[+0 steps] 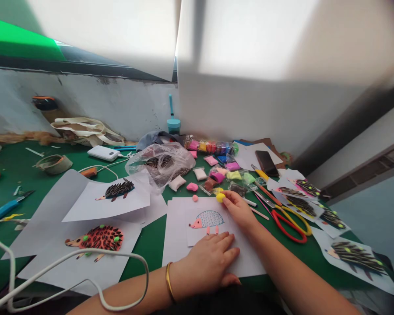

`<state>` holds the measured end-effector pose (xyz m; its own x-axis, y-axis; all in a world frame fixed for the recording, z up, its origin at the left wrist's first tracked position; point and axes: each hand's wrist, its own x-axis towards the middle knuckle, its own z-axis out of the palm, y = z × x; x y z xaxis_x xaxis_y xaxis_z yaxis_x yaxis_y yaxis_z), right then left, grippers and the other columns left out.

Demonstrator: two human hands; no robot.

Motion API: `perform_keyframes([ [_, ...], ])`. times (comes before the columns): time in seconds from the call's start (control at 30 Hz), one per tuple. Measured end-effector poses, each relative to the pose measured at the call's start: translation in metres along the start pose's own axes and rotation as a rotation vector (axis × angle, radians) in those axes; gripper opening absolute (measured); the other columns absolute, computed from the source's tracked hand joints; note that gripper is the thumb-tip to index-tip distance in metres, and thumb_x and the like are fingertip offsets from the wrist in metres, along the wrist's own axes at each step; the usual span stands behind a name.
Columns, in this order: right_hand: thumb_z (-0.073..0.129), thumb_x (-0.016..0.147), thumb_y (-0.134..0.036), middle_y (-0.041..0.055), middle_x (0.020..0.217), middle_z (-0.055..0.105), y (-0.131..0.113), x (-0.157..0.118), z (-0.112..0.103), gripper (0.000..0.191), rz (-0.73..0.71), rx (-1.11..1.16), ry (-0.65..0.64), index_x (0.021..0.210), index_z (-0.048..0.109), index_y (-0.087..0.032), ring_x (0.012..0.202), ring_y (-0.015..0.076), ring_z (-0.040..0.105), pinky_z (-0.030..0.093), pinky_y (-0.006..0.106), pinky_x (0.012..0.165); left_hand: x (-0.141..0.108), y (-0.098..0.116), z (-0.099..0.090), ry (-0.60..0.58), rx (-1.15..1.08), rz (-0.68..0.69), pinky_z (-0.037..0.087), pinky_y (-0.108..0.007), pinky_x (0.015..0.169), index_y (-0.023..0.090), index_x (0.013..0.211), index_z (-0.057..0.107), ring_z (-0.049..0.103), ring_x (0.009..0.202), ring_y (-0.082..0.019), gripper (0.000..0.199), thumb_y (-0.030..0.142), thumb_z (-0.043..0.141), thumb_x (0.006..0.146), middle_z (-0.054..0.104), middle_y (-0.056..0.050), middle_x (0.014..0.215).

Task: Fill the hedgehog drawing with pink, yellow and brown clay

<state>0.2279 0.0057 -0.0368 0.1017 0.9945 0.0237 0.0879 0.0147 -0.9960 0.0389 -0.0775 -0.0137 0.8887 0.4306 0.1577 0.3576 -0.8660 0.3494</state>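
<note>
Hedgehog picture (209, 218) taken as landmark: pink face and legs, blue-outlined body filled with small marks, its small sheet resting on larger white paper (175, 238) on a green worktop (151, 238)

Left hand (205, 260), gold bangle (168, 282) at the wrist: on the near side of the hedgehog picture, palm down, fingers extended and nearly together, fingertips by the pink legs; cannot tell whether anything lies under the palm

Right hand (239, 211): just off the picture's far right corner, thumb and fingers narrowed in a pinch on a yellow clay lump (220, 197); lump sits beyond the hedgehog's back

Beyond the picture: small pink ball (195, 198), larger pink lump (192, 187) behind it, then white packet (200, 174) and clear plastic bag (136, 166) with dark pieces inside, the bag farther to the left

Left of the picture: red-bodied hedgehog (101, 238), with dark-bodied hedgehog (119, 190) behind it; white cable (128, 253) looping across the nearer one

Right of the picture: red-handled scissors (284, 236); past them, more finished hedgehogs (302, 205); phone (266, 162) farther back
</note>
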Motion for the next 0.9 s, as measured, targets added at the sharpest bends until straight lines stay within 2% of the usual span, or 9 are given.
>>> perform_keyframes([
  [0.1, 0.071, 0.073, -0.058, 0.0078, 0.108, 0.07, -0.003, 0.006, -0.003, 0.05, -0.023, 0.025, -0.009, 0.106, 0.063, -0.02, 0.102, 0.0236, 0.064, 0.05, 0.039, 0.091, 0.005, -0.001, -0.005, 0.052, -0.045, 0.046, 0.044, -0.044, 0.103, 0.015, 0.129, 0.055, 0.051, 0.128, -0.033, 0.06, 0.056, 0.062, 0.085, 0.054, -0.018, 0.139],
  [0.2, 0.072, 0.074, -0.056, 0.0084, 0.111, 0.069, -0.007, 0.008, -0.007, 0.05, -0.025, 0.046, -0.025, 0.108, 0.063, -0.02, 0.103, 0.0233, 0.064, 0.05, 0.039, 0.091, 0.01, -0.012, -0.022, 0.125, -0.049, 0.031, 0.047, -0.041, 0.097, 0.017, 0.118, 0.062, 0.059, 0.113, -0.029, 0.043, 0.048, 0.062, 0.088, 0.063, -0.013, 0.122],
  [0.27, 0.075, 0.074, -0.052, 0.0081, 0.112, 0.068, -0.011, 0.006, -0.009, 0.048, -0.006, 0.079, -0.038, 0.109, 0.063, -0.021, 0.102, 0.0227, 0.065, 0.051, 0.04, 0.09, 0.013, -0.028, -0.039, 0.15, 0.017, -0.092, 0.049, -0.04, 0.086, 0.018, 0.101, 0.068, 0.062, 0.095, -0.026, 0.023, 0.037, 0.059, 0.091, 0.067, -0.011, 0.102],
  [0.33, 0.078, 0.072, -0.048, 0.0073, 0.11, 0.069, -0.017, 0.004, -0.01, 0.047, 0.021, 0.117, -0.058, 0.108, 0.063, -0.022, 0.1, 0.0223, 0.065, 0.052, 0.04, 0.089, 0.014, -0.048, -0.055, 0.149, 0.108, -0.27, 0.048, -0.039, 0.081, 0.017, 0.084, 0.068, 0.061, 0.084, -0.024, 0.017, 0.025, 0.056, 0.092, 0.065, -0.01, 0.086],
  [0.43, 0.08, 0.071, -0.041, 0.0059, 0.107, 0.07, -0.029, 0.002, -0.007, 0.046, 0.042, 0.132, -0.105, 0.108, 0.063, -0.022, 0.099, 0.0214, 0.065, 0.052, 0.039, 0.09, 0.012, -0.079, -0.068, 0.16, 0.165, -0.565, 0.047, -0.037, 0.075, 0.016, 0.088, 0.069, 0.061, 0.085, -0.025, 0.015, 0.022, 0.055, 0.091, 0.063, -0.011, 0.088],
  [0.53, 0.08, 0.071, -0.036, 0.0051, 0.108, 0.07, -0.036, 0.004, -0.001, 0.045, 0.054, 0.147, -0.183, 0.109, 0.062, -0.022, 0.1, 0.0203, 0.065, 0.05, 0.037, 0.091, 0.008, -0.098, -0.066, 0.154, 0.141, -0.624, 0.046, -0.035, 0.074, 0.015, 0.085, 0.069, 0.061, 0.082, -0.024, 0.025, 0.026, 0.049, 0.095, 0.062, -0.011, 0.087],
  [0.67, 0.079, 0.071, -0.034, 0.0039, 0.109, 0.069, -0.028, 0.009, 0.008, 0.043, 0.047, 0.191, -0.255, 0.11, 0.063, -0.023, 0.1, 0.0192, 0.065, 0.049, 0.036, 0.092, 0.005, -0.107, -0.057, 0.232, 0.124, -0.593, 0.045, -0.034, 0.078, 0.015, 0.082, 0.067, 0.06, 0.086, -0.023, 0.031, 0.031, 0.046, 0.097, 0.062, -0.01, 0.088],
  [0.77, 0.08, 0.071, -0.038, 0.0022, 0.101, 0.069, -0.016, 0.012, 0.011, 0.04, 0.053, 0.183, -0.192, 0.103, 0.062, -0.022, 0.093, 0.0179, 0.065, 0.05, 0.034, 0.087, 0.004, -0.111, -0.055, 0.272, 0.118, -0.579, 0.045, -0.033, 0.078, 0.016, 0.079, 0.066, 0.06, 0.086, -0.022, 0.031, 0.031, 0.047, 0.097, 0.062, -0.009, 0.088],
  [0.9, 0.08, 0.069, -0.05, 0.0051, 0.099, 0.069, -0.012, 0.011, 0.012, 0.049, 0.044, 0.132, -0.113, 0.104, 0.059, -0.022, 0.092, 0.0214, 0.067, 0.053, 0.036, 0.08, 0.006, -0.11, -0.053, 0.354, 0.081, -0.595, 0.045, -0.033, 0.077, 0.016, 0.078, 0.066, 0.059, 0.086, -0.021, 0.033, 0.036, 0.048, 0.097, 0.062, -0.008, 0.087],
])
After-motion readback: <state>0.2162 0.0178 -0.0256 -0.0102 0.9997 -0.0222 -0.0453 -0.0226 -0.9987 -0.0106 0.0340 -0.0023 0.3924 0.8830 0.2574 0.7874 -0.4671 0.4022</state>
